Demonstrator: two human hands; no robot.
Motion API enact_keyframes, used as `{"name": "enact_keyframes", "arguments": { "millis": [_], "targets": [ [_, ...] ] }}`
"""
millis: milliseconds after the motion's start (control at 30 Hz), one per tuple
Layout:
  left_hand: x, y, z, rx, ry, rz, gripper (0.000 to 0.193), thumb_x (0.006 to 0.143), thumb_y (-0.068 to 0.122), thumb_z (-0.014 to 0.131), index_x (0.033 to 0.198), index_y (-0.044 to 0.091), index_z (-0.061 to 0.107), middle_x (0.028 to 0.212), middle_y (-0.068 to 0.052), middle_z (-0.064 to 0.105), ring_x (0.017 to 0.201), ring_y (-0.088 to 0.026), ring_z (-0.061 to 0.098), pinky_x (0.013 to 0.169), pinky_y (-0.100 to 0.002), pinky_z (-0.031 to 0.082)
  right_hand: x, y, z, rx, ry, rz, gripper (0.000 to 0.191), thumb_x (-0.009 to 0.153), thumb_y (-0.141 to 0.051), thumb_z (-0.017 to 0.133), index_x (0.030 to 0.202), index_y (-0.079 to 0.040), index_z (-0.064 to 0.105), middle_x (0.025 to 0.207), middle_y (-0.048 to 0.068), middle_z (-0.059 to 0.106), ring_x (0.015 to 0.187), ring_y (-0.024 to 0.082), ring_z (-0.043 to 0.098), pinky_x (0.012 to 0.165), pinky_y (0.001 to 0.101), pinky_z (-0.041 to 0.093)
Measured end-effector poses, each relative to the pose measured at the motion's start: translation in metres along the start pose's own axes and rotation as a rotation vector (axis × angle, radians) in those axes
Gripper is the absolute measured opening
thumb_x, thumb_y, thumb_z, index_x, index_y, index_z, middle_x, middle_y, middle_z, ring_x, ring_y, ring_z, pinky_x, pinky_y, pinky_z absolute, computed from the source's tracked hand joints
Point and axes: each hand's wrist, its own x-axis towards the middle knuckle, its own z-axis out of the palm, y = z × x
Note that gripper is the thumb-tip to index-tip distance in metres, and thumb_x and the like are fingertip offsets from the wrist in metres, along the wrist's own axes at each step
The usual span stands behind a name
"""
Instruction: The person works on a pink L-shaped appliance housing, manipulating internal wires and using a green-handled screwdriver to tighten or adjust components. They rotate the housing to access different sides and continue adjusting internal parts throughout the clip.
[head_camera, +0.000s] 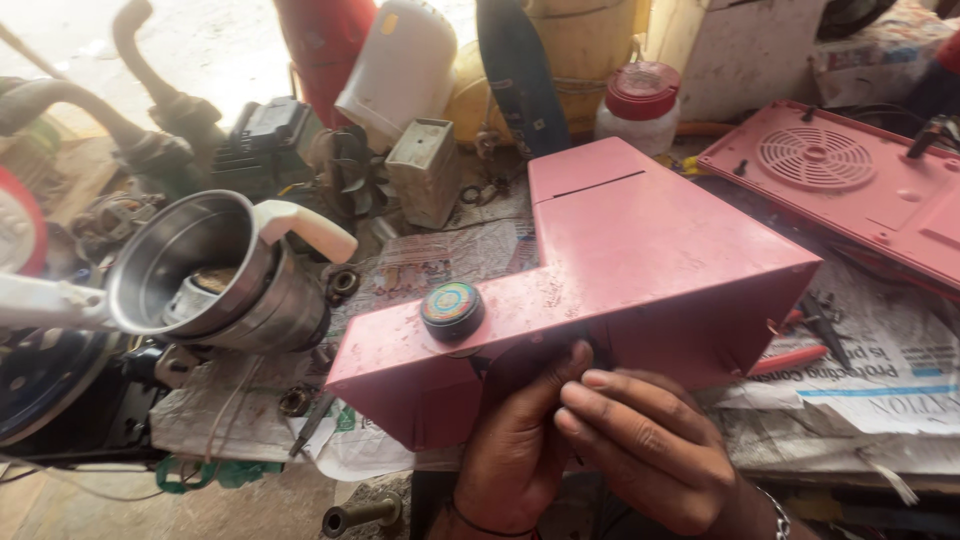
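A pink sheet-metal housing (640, 250) with a round multicoloured knob (451, 305) on its sloped front rests on the newspaper-covered bench (900, 390). My left hand (515, 440) reaches up under the housing's front edge, thumb against the metal. My right hand (645, 440) is beside it, fingers curled at the same lower edge. What the fingers grip underneath is hidden.
A steel mixer jar (215, 270) with a white handle lies tilted at left among motor parts. A pink appliance base with a round vent (830, 170) lies at right. A white jug (400, 65), a red-lidded jar (640, 100) and red-handled pliers (800, 355) sit around.
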Motion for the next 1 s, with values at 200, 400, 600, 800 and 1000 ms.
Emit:
{"name": "enact_keyframes", "arguments": {
  "millis": [200, 400, 600, 800, 1000],
  "targets": [
    [-0.002, 0.001, -0.003, -0.075, -0.002, -0.061, 0.023, 0.102, 0.028, 0.064, 0.111, 0.007, 0.068, 0.094, -0.002, 0.07, 0.081, -0.01, 0.067, 0.067, -0.023, 0.054, -0.006, -0.004, 0.005, 0.035, 0.04, 0.066, 0.032, 0.079, -0.015, 0.082, 0.11, -0.01, 0.08, 0.115, 0.008, 0.066, 0.109, 0.028, 0.069, 0.093, 0.0394, 0.06],
    [0.0, 0.002, -0.006, 0.024, -0.004, -0.06, 0.023, 0.104, 0.03, 0.067, 0.111, 0.007, 0.068, 0.093, -0.002, 0.069, 0.077, -0.011, 0.066, 0.064, -0.025, 0.054, -0.012, 0.002, 0.01, 0.031, 0.026, 0.031, 0.033, 0.08, -0.017, 0.081, 0.111, -0.007, 0.079, 0.117, 0.009, 0.066, 0.108, 0.029, 0.068, 0.092, 0.04, 0.058],
    [-0.003, 0.003, -0.002, -0.04, -0.009, -0.044, 0.027, 0.103, 0.029, 0.066, 0.116, 0.005, 0.067, 0.099, -0.003, 0.071, 0.087, -0.011, 0.068, 0.074, -0.024, 0.056, -0.01, -0.003, 0.004, 0.043, 0.004, 0.055, 0.035, 0.079, -0.012, 0.073, 0.113, -0.008, 0.079, 0.119, 0.008, 0.068, 0.117, 0.026, 0.067, 0.096, 0.0407, 0.057],
    [-0.001, 0.004, -0.006, -0.009, 0.05, -0.049, 0.029, 0.101, 0.029, 0.064, 0.118, 0.005, 0.067, 0.101, -0.004, 0.072, 0.091, -0.013, 0.07, 0.078, -0.027, 0.058, -0.003, -0.001, 0.011, 0.043, 0.026, 0.061, 0.035, 0.079, -0.019, 0.075, 0.113, -0.012, 0.079, 0.119, 0.008, 0.066, 0.116, 0.027, 0.063, 0.097, 0.0416, 0.055],
    [-0.004, 0.004, -0.014, -0.156, -0.069, -0.091, 0.032, 0.106, 0.027, 0.062, 0.125, 0.002, 0.064, 0.105, -0.006, 0.072, 0.092, -0.014, 0.07, 0.078, -0.026, 0.058, -0.01, -0.003, 0.01, 0.13, 0.022, 0.062, 0.036, 0.08, -0.02, 0.073, 0.115, -0.011, 0.077, 0.122, 0.004, 0.069, 0.12, 0.022, 0.064, 0.099, 0.0424, 0.052]
  ]
}}
